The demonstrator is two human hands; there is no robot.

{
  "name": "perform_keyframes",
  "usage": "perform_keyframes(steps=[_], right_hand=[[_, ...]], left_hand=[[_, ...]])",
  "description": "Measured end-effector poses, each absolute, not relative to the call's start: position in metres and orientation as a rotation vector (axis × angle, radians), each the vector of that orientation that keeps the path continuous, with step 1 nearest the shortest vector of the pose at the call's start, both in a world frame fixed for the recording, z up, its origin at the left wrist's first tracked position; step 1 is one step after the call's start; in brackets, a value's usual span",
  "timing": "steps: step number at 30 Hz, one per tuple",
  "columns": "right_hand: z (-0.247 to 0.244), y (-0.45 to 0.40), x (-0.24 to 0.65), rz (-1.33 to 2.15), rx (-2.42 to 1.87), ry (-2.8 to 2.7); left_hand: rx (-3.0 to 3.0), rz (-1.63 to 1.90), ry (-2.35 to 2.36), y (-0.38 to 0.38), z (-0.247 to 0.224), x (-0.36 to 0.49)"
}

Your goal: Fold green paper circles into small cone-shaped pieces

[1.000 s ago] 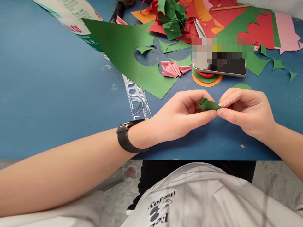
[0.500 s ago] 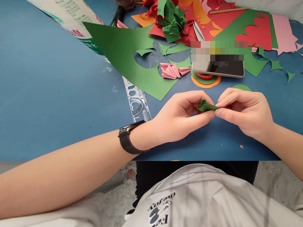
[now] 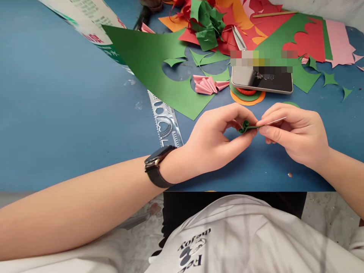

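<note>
The blue worktop (image 3: 71, 125) is ending in a straight near edge well below the phone (image 3: 274, 85), with the person's light shirt (image 3: 227, 235) showing past it. The widest stretch of open blue is spreading far to the left of the phone; a narrower band is running below the phone, along that edge. Above the phone, red, orange and green paper scraps (image 3: 209, 26) are crowding together, and the scissors (image 3: 239, 38) are pointing up among them at the phone's upper left. To the left of the phone, pink paper cones (image 3: 206, 85) are lying near it, and a large green sheet (image 3: 148, 57) is partly covering a clear ruler (image 3: 165, 125).

Far to the phone's upper left, a white-and-green wrapper (image 3: 93, 22) is showing Chinese characters in red and white, plus lines too small to read. The shirt is carrying "the joy", turned upside down, with another word partly hidden.

Below the phone and slightly left, a green paper roll (image 3: 247, 127) is sitting between the hands. The left hand (image 3: 218, 132) is pinching it between thumb and fingers, beside the coiled end; the right hand (image 3: 298, 132) is pinching its narrow tip, where a thin white strip (image 3: 275, 121) is slanting across the fingers.
</note>
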State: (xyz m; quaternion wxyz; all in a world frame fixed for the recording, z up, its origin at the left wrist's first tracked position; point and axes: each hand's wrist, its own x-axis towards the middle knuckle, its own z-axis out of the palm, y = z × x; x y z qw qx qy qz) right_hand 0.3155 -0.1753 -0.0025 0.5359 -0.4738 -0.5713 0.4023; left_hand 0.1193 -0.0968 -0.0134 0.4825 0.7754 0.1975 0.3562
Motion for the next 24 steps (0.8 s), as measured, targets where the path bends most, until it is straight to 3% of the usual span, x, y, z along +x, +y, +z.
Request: perform_keyframes(steps=[12,24], right_hand=[[-0.0093,-0.1742,0.3146,0.836,-1.124,-1.407],[-0.0061,-0.1754,0.3172,0.778,-1.109,-1.525]], left_hand=[[1.649,0.667,0.512,-0.0960,-0.0076,0.1209],[1.877,0.723,0.456,-0.0938,-0.0094,0.1174]])
